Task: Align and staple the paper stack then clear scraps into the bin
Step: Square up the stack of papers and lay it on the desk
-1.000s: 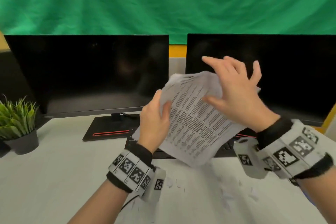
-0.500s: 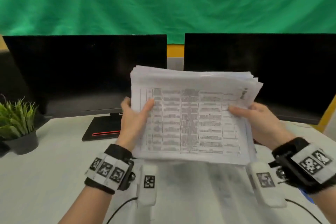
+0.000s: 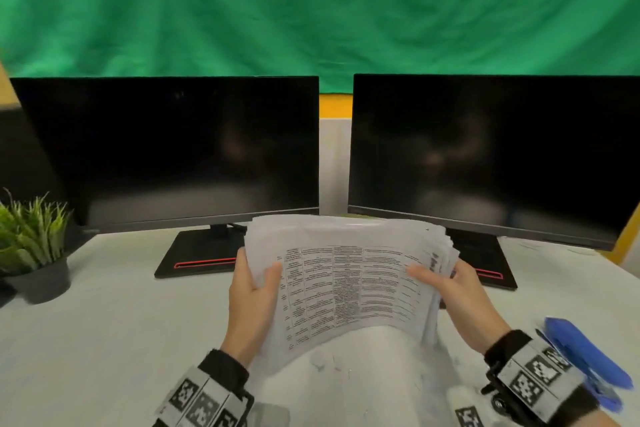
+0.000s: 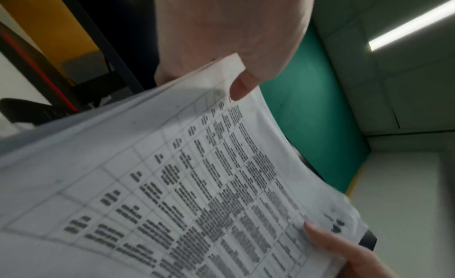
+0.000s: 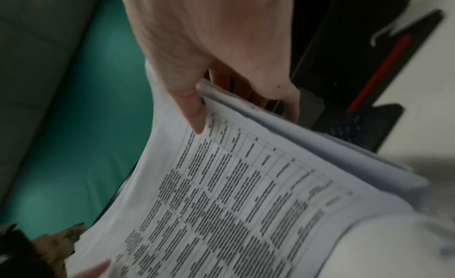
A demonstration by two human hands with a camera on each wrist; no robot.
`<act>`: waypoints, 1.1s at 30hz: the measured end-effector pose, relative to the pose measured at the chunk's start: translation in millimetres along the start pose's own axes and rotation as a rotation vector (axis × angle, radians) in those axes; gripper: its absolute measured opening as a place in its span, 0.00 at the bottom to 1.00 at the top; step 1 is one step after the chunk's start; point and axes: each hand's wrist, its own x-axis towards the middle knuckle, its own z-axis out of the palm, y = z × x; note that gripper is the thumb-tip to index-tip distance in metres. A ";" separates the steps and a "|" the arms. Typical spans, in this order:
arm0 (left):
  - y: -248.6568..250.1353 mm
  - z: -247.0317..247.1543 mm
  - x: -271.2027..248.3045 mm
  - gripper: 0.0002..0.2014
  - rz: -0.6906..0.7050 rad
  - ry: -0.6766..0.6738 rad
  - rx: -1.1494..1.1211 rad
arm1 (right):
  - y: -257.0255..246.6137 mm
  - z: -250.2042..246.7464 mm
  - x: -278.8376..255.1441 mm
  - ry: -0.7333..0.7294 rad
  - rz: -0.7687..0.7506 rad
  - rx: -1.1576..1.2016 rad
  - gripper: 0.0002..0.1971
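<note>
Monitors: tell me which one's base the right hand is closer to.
The right monitor; its red-striped base sits just beyond the right hand, while the other's lies past the left hand.

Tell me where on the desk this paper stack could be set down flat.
Barest patch: the white desk between the potted plant and the left hand, in front of the left monitor's base. Crowded: under the paper stack, where small scraps lie, and past the right hand, where a blue object sits.

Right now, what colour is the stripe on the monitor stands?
Red, on the black monitor stands; clearest in the head view.
</note>
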 end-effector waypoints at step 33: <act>49.3 10.7 32.7 0.13 0.468 0.109 1.145 | -41.1 10.5 9.9 0.110 -0.449 -1.431 0.16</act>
